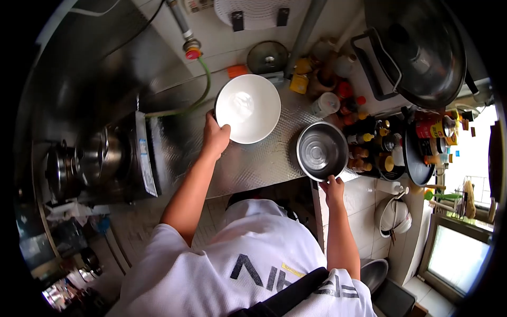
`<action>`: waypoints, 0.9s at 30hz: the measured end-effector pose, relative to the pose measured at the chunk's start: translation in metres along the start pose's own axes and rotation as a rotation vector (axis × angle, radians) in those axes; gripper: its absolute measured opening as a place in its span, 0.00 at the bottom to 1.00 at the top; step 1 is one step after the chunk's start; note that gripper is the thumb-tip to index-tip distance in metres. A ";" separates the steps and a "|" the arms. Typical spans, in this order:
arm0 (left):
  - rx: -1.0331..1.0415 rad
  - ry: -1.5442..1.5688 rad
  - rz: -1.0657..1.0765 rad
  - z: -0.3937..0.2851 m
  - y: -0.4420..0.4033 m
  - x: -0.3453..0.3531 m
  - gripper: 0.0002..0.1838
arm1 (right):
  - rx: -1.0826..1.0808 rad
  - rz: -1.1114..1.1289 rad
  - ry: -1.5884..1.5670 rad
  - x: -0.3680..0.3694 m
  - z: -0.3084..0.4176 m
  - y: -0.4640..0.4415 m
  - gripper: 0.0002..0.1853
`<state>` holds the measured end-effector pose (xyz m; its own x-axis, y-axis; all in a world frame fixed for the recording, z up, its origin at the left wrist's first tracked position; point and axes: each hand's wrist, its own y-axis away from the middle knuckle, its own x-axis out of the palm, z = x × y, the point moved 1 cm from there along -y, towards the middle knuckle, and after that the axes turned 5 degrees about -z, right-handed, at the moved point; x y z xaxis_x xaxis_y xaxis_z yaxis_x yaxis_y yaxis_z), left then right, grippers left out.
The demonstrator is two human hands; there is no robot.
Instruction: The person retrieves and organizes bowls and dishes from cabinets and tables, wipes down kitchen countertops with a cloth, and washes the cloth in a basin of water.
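A white bowl (253, 113) is held up over the metal counter (237, 166), its inside facing the camera. My left hand (215, 136) grips its lower left rim, thumb on the inside edge. To the right, a dark metal bowl with a bright rim (319, 148) has its lower rim pinched in my right hand (332, 187). The two bowls are apart, and no contents show in either. Just above the metal bowl stands a clear jar with a white lid (328, 103).
A stove with metal pots (100, 156) is at the left, beside a green hose (205, 87). A glass lid (268, 57) leans on the back wall. Several bottles (383, 138) crowd the right side, below a large dark wok (422, 53).
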<state>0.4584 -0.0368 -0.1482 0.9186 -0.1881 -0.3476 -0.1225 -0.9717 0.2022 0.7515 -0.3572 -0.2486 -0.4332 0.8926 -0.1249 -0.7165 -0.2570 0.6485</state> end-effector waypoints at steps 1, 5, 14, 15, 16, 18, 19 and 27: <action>-0.131 0.074 0.018 -0.004 0.014 -0.006 0.29 | -0.013 0.036 -0.052 0.004 -0.001 -0.003 0.11; -0.255 0.296 0.120 0.016 0.054 -0.020 0.28 | -0.027 0.007 -0.155 0.009 -0.011 -0.016 0.19; 0.149 0.221 0.370 -0.038 0.174 0.058 0.29 | -0.473 0.507 0.192 -0.066 0.087 0.115 0.27; 0.206 0.203 0.428 -0.059 0.197 0.080 0.29 | -0.486 0.479 0.204 -0.088 0.099 0.127 0.25; 0.260 0.191 0.485 -0.071 0.215 0.098 0.28 | -0.498 0.451 0.222 -0.108 0.105 0.136 0.23; 0.555 0.129 0.616 -0.090 0.246 0.142 0.30 | -0.570 0.232 0.411 -0.162 0.109 0.134 0.17; 0.665 0.141 0.655 -0.099 0.262 0.166 0.31 | -0.707 0.018 0.442 -0.188 0.111 0.138 0.12; 1.463 0.361 0.843 -0.208 0.375 0.334 0.35 | -0.682 -0.456 -0.101 -0.376 0.143 0.163 0.09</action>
<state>0.7972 -0.4343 0.0016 0.4334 -0.8330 -0.3440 -0.6012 0.0171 -0.7989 0.8760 -0.6820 0.0115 0.0082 0.9842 -0.1767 -0.9987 -0.0009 -0.0514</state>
